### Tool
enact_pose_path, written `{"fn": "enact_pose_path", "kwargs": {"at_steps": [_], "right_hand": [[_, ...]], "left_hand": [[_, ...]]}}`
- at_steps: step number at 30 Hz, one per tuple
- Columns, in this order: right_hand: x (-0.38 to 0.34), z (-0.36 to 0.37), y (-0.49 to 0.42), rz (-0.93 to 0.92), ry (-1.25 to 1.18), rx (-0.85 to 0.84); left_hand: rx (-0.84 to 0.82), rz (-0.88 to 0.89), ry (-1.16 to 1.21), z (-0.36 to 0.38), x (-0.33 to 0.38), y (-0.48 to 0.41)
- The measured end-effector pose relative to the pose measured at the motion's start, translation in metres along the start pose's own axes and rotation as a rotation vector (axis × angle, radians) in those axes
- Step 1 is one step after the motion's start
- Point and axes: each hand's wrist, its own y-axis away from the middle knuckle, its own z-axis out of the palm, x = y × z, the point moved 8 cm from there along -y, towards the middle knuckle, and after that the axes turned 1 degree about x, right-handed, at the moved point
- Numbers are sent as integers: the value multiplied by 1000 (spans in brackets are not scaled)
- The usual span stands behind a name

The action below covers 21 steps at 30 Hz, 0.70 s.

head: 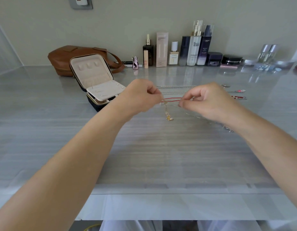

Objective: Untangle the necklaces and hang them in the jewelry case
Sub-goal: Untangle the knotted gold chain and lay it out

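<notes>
While my two hands meet above the grey striped table, each one is curled into a pinch. My left hand grips a fine gold necklace between thumb and forefinger, and its small gold pendant dangles below, close to the tabletop or touching it; I cannot tell which. My right hand faces it, just beside, thumb and forefinger closed on a very thin strand that I can hardly make out. A fine silver chain trails from under that hand along the table toward my right wrist and ends in a small cluster there. Just behind my fingers a red cord necklace lies stretched across the table, and beyond it two silver chains run side by side in the same direction, with small pendants at their right ends. The jewelry case stands open to the left of my left hand, its cream-lined lid upright, close in front of a brown leather bag. Along the wall at the back, bottles and jars of cosmetics stand in a row.
</notes>
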Motion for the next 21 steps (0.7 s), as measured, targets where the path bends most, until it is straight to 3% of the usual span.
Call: {"fn": "enact_pose_path", "kwargs": {"at_steps": [6,12,21], "right_hand": [[-5,9,1,-5,-10,-50],[-5,-3,0,60,-267,57],[-7,-6,1,48,-317,83]], "left_hand": [[-134,-119,395,15,3,6],[-234,-153,413,28,2,11],[-340,-135,382,34,1,15]]}}
